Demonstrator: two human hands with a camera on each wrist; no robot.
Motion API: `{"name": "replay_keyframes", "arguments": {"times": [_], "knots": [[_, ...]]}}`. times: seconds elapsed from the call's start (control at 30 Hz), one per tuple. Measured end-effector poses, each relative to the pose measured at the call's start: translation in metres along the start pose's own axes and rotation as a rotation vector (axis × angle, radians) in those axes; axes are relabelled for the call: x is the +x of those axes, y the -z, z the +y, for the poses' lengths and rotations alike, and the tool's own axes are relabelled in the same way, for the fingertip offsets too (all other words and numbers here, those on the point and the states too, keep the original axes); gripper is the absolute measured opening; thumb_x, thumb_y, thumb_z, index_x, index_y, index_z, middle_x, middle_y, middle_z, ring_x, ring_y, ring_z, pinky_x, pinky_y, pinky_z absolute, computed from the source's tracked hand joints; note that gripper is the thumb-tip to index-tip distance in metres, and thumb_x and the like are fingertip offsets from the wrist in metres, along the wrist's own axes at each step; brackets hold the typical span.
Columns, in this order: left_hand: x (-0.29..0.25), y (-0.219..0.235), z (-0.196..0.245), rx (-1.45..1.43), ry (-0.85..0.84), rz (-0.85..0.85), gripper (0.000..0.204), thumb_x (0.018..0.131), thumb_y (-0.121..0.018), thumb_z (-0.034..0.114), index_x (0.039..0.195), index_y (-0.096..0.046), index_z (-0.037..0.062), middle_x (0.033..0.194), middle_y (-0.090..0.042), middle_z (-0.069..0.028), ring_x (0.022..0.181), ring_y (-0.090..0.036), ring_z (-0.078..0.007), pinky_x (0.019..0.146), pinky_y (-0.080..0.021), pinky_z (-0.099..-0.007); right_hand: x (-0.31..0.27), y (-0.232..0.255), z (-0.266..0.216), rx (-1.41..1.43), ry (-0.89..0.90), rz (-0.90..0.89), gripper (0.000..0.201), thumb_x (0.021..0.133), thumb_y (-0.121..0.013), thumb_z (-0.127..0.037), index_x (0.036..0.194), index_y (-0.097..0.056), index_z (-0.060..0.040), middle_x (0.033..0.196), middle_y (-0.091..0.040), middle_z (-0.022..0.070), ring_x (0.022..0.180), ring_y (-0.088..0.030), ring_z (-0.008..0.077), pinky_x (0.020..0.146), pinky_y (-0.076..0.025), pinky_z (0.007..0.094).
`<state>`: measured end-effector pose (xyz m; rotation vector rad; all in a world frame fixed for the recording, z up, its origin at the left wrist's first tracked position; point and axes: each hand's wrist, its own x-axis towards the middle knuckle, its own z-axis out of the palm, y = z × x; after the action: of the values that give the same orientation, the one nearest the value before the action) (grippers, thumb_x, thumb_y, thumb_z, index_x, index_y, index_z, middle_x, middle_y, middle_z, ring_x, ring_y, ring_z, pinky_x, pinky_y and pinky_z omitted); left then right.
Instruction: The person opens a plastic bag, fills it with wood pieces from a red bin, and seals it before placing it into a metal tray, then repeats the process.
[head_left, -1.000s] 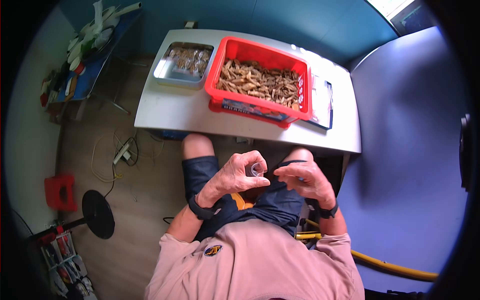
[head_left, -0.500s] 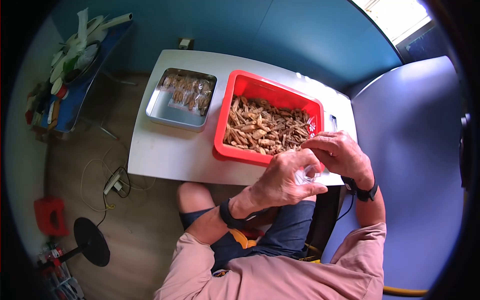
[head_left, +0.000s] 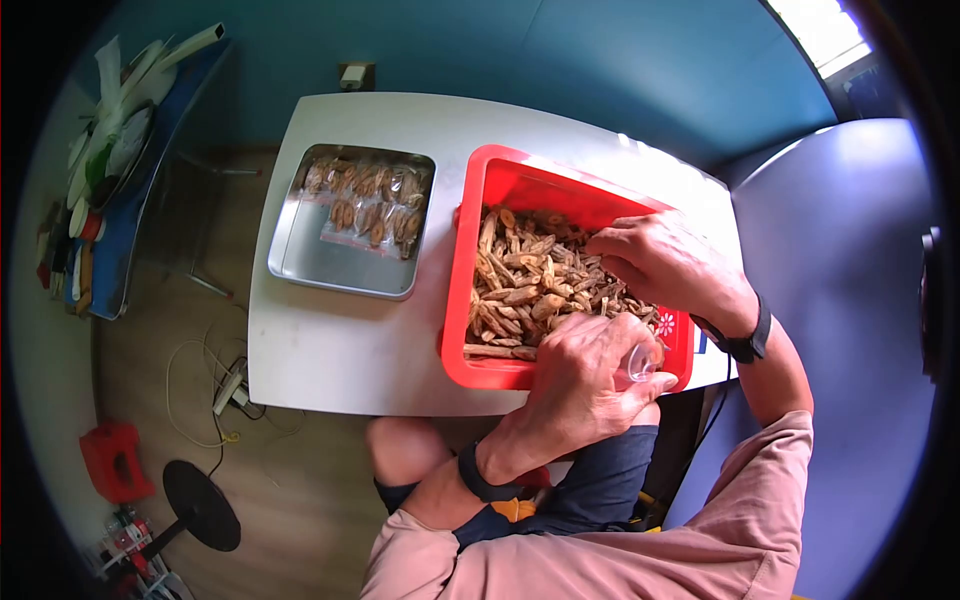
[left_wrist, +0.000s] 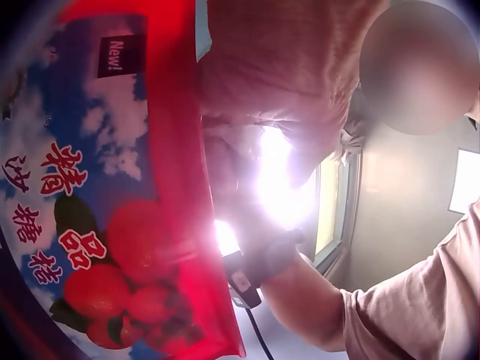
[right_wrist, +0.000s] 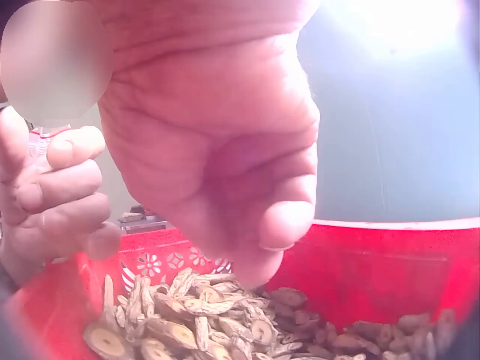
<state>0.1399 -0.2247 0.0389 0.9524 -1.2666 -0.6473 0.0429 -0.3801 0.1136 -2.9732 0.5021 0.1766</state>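
Note:
My left hand (head_left: 585,380) grips a small clear zip bag (head_left: 640,362) at the near right rim of the red basket (head_left: 462,290). The bag's red strip shows between thumb and finger in the right wrist view. Dried root slices (head_left: 530,270), brown and woody, fill the basket's bottom. Over their right part reaches my right hand (head_left: 675,262), fingers bent downward. From the right wrist, the fingertips (right_wrist: 289,225) hang close over the slices, with no slice showing between them. Most of the left hand's work is hidden behind the basket wall in the left wrist view.
Left of the basket stands a metal tray (head_left: 330,250) with several filled clear bags (head_left: 375,205). Both containers sit on a white table (head_left: 350,350). A purple-blue panel (head_left: 840,300) rises at the right. A round black stand (head_left: 203,505) is on the floor at left.
Both hands have moved from over the lap forward to the basket. The right hand has gone over the slices, while the left, still holding the bag, has come to the near rim.

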Motion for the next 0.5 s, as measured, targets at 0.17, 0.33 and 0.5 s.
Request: {"name": "replay_keyframes", "arguments": {"times": [0.17,0.33,0.5], "knots": [[0.005,0.009,-0.003,0.100,-0.008,0.020,0.035,0.067,-0.090,0.015,0.084,-0.060,0.0110,0.072,-0.060,-0.0034,0.063,-0.059,-0.0244,0.064,-0.047,-0.0367,0.009,-0.024,0.022,0.070,-0.093,-0.042,0.013,0.086,-0.065,-0.012,0.095,-0.069,-0.0035,0.077,-0.066,0.0168,0.080,-0.067,0.0360,0.073,-0.052,0.0473],[0.010,0.033,0.001,0.240,0.066,0.000,0.033,0.068,-0.090,0.015,0.085,-0.062,0.0106,0.068,-0.057,-0.0019,0.062,-0.058,-0.0191,0.058,-0.047,-0.0343,0.016,-0.047,0.031,0.087,-0.144,-0.079,0.023,0.087,-0.066,-0.014,0.106,-0.070,-0.0022,0.087,-0.069,0.0199,0.088,-0.068,0.0364,0.079,-0.053,0.0474],[0.007,0.065,0.002,0.107,0.247,0.092,0.031,0.079,-0.086,0.009,0.093,-0.058,0.0050,0.073,-0.062,-0.0010,0.065,-0.058,-0.0057,0.059,-0.050,-0.0223,0.026,-0.047,0.027,0.121,-0.142,-0.130,0.024,0.086,-0.067,-0.016,0.105,-0.070,-0.0026,0.086,-0.070,0.0200,0.086,-0.068,0.0380,0.077,-0.053,0.0480]]}}
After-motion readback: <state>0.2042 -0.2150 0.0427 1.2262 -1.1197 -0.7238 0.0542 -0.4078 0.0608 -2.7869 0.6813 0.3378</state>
